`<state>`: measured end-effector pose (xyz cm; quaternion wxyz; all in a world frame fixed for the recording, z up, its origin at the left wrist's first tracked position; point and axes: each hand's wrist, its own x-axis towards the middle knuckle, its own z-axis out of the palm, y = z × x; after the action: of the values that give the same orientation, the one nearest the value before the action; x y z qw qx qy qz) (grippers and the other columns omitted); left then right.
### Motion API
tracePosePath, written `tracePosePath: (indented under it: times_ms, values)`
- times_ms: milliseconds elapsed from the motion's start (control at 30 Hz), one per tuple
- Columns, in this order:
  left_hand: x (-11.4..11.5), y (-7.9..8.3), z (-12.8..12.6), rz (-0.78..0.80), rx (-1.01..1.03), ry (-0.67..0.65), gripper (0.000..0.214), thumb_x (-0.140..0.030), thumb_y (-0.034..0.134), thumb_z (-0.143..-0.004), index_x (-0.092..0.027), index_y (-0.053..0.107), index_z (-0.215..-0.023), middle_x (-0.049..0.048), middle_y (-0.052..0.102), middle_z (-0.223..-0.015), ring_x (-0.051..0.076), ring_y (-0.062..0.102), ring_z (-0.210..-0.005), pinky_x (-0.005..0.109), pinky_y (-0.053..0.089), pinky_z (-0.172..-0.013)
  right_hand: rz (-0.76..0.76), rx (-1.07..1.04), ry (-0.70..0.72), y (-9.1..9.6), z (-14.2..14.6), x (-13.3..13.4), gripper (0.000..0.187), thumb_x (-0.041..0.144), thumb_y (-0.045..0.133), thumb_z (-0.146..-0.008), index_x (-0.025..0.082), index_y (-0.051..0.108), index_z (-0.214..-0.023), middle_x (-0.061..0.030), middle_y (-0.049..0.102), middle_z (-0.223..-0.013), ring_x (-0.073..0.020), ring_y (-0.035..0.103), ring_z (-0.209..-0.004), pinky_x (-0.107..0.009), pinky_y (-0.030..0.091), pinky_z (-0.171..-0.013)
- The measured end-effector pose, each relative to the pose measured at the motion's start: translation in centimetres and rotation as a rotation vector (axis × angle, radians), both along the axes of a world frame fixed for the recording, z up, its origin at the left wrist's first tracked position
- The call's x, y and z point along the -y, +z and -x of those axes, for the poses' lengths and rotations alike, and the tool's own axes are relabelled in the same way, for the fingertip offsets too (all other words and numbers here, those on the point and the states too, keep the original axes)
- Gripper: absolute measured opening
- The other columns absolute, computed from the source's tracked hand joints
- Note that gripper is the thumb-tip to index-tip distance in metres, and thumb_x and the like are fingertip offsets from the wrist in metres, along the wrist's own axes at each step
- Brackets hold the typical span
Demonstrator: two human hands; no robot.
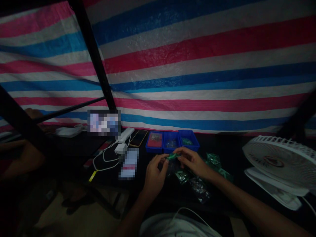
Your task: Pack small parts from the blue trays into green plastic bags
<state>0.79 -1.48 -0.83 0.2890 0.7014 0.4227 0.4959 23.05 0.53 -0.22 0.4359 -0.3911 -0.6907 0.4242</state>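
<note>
Both my hands meet over the dark table, in front of three blue trays. A small green piece (172, 156), too dim to name more exactly, sits between their fingertips. My left hand (155, 171) pinches its left end with thumb and fingers. At the other end, my right hand (192, 162) has its fingers closed on it. Just below the hands lie a clear bag of green pieces (182, 176) and a clear bag of shiny small parts (199, 190). More green bags (213, 160) rest beside my right wrist.
Small parts lie in the left blue tray (154, 150), middle tray (171, 149) and right tray (197, 144). A phone (139, 138), white power strip (127, 134) and cables are leftward. A white fan (276, 164) stands right. Another person's arm (22, 156) shows far left.
</note>
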Motion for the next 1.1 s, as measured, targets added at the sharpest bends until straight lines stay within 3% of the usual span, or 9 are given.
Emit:
tracePosePath:
  times_ms: [667,1100]
  values:
    - [0.02,0.13,-0.02,0.01,-0.01,-0.009,0.024,-0.022,0.059,-0.1,-0.022,0.073,-0.119,0.0068,0.075,-0.105,0.022,0.069,-0.095,0.034,0.053,-0.09,-0.006,0.024,-0.001,-0.4,-0.17,-0.12,0.035,0.05,0.065,-0.1,0.023,0.066,-0.122,-0.0023,0.069,-0.088,-0.0161,0.06,-0.064,-0.029,0.048,-0.062]
    - [-0.03,-0.07,0.02,-0.007,0.006,-0.005,0.023,-0.024,0.06,-0.099,-0.023,0.075,-0.117,0.0064,0.075,-0.104,0.022,0.069,-0.095,0.033,0.053,-0.089,-0.001,-0.004,-0.003,0.17,0.15,0.03,0.039,0.055,0.062,-0.1,0.021,0.068,-0.118,-0.0042,0.069,-0.099,-0.0139,0.061,-0.064,-0.028,0.048,-0.063]
